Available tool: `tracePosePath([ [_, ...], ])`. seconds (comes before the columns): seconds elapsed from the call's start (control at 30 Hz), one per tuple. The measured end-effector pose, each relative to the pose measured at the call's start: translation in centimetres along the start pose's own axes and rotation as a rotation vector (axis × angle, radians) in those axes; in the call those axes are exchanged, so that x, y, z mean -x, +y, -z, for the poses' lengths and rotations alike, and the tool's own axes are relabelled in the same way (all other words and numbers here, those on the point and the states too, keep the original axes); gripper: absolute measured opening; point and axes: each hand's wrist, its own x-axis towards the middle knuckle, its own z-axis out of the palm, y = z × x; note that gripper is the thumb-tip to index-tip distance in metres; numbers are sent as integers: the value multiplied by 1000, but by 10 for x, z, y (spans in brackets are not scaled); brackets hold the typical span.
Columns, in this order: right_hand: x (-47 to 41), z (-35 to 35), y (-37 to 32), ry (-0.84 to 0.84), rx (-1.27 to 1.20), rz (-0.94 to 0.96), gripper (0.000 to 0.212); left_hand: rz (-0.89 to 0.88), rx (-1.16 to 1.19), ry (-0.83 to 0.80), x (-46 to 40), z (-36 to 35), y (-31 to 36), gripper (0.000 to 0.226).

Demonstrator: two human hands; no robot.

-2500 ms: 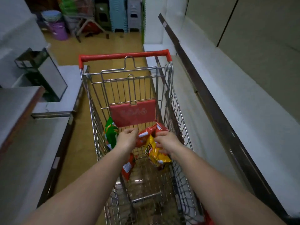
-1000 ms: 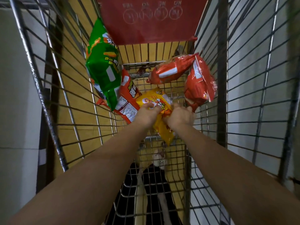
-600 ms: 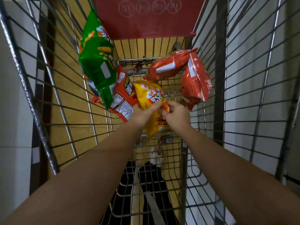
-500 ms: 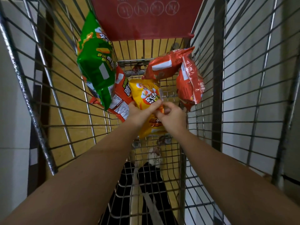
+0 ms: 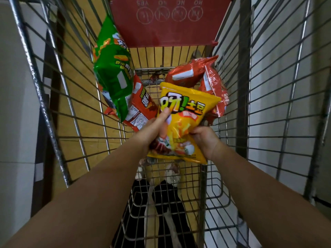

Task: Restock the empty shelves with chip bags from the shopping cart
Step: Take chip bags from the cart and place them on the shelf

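We have the yellow chip bag point(image 5: 186, 111) gripped in both hands inside the shopping cart point(image 5: 231, 122), raised above the cart's wire floor and turned so its printed front faces us. Our left hand point(image 5: 152, 129) is curled round the bag's left edge, with the thumb pressed flat on the front just under the big lettering; our right hand point(image 5: 204, 138) is closed on the bag's lower right edge, fingers tucked behind it where we cannot see them. Left of the yellow bag, a green chip bag point(image 5: 112, 74) leans against the cart's left wire side, and an orange-red chip bag point(image 5: 141, 106) lies partly beneath it, its lower corner just beside our left hand. Beyond the yellow bag's top edge, a red chip bag point(image 5: 186, 74) rests toward the cart's far end, and another red chip bag point(image 5: 215, 93) stands against the right wire side, partly hidden by the yellow one. Above them all, at the cart's far end, hangs the red seat flap point(image 5: 168, 27) with circled pictograms. Below the yellow bag, through the wire floor, we see dark trousers and light shoes on the yellow floor point(image 5: 75, 90).
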Motion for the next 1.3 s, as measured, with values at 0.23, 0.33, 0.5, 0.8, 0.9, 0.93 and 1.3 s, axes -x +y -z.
tracePosePath([
  [0.23, -11, 1, -1, 434, 198, 148, 17, -71, -57, 150, 1, -7, -6, 32],
  [0.33, -13, 8, -5, 631, 77, 418, 28, -90, -44, 286, -1, -5, -10, 61],
  [0.5, 4, 6, -26, 696, 399, 739, 86, -50, -62, 452, -2, -1, -14, 93],
  [0.8, 17, 6, -16, 655, 625, 698, 46, 4, -202, 549, 0, -2, -17, 90],
  [0.9, 17, 6, 29, 594, 1107, 749, 49, 12, -278, 588, 2, -2, -16, 83],
  [0.93, 17, 6, 41, 587, 1189, 744, 52, 35, -313, 591, 4, -2, -17, 79],
  [1.3, 36, 22, 52, 656, 902, 733, 24, 60, -412, 609, 12, 1, -32, 77],
])
